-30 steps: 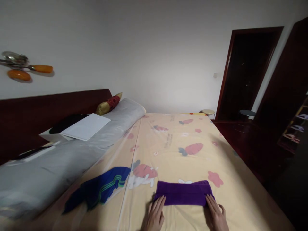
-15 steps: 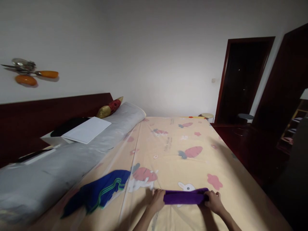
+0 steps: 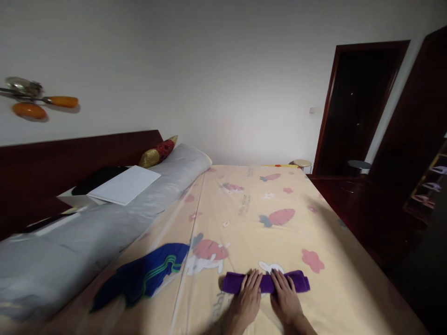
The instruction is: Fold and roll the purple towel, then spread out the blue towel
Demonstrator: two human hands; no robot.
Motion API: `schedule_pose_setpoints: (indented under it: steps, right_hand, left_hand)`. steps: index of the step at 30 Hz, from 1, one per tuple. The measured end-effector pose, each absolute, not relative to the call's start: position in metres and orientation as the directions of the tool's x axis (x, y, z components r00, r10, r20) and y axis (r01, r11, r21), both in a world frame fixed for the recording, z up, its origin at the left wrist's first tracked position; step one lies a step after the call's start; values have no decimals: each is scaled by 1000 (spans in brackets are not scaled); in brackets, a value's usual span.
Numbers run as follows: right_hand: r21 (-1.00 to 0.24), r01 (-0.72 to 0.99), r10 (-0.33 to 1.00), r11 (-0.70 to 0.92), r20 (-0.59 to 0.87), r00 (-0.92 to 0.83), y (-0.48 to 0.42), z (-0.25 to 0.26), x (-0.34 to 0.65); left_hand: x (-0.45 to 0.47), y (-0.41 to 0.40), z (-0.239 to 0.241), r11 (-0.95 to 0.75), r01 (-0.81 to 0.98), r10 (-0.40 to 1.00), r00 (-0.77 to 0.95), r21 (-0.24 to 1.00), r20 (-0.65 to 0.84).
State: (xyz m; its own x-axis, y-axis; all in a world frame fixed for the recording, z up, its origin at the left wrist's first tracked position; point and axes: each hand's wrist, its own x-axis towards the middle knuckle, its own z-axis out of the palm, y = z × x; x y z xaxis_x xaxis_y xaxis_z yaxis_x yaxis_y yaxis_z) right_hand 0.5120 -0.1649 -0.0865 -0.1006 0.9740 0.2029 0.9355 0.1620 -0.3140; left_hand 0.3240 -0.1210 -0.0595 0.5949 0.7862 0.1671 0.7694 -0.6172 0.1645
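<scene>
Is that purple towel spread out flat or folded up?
Folded up. The purple towel is a narrow strip on the bed sheet, with the left hand and right hand flat on it.

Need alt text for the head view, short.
Both hands, left hand and right hand, press flat, side by side, on a narrow folded purple towel on a carrot-print bedsheet. A blue garment lies to the left, beside a long grey bolster.
</scene>
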Motion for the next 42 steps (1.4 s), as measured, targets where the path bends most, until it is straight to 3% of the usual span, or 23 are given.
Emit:
schedule_pose_setpoints:
  steps: [8, 18, 25, 29, 35, 42]
  right_hand:
    - [-348, 919, 978, 186, 155, -139, -156, -84, 521]
    - [-435, 861, 962, 262, 185, -200, -185, -76, 600]
    - [-508, 849, 989, 147, 88, -118, -166, -90, 598]
    - [-490, 862, 991, 131, 84, -103, -162, -82, 605]
    - [-430, 902, 992, 32, 127, 25, -171, -69, 615]
    - [-411, 912, 988, 3, 140, 60, -173, -57, 610]
  left_hand:
    - [324, -114, -58, -583, 763, 805, 589, 279, 73]
    - [230, -95, -46, -596, 797, 801, 599, 95, 6]
    - [250, -89, -60, -452, 888, 891, 455, 82, -11]
    - [247, -85, -57, -446, 893, 895, 446, 60, 22]
    - [222, -91, -60, -435, 900, 883, 427, -1, 195]
    - [244, -98, -42, -366, 929, 927, 360, 47, 106]
